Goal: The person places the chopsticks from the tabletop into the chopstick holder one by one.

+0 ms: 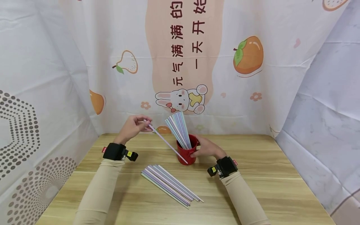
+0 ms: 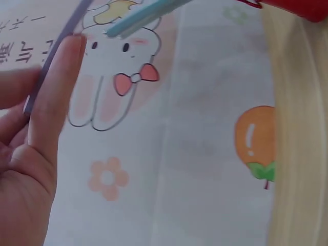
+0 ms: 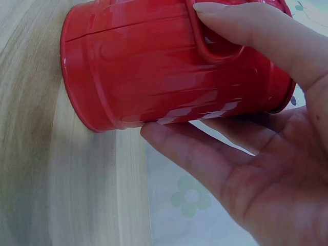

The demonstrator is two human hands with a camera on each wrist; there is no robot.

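Note:
A lilac straw [image 1: 166,141] is pinched near its upper end between the thumb and fingers of my left hand [image 1: 135,125]. It slants down to the right, its lower end in front of the red cup [image 1: 184,153]. My right hand [image 1: 207,147] holds that cup from the right, thumb at the handle and fingers along the side, as the right wrist view shows. Inside the cup leans a bundle of pastel straws [image 1: 179,129], fanned to the left. Several more straws [image 1: 168,186] lie side by side on the table in front of the cup.
The wooden table [image 1: 253,193] ends at the back against a printed cloth [image 1: 126,93] with a rabbit, fruit and lettering. Pale hanging sheets stand at the left and right sides. Both wrists wear black camera straps [image 1: 113,151].

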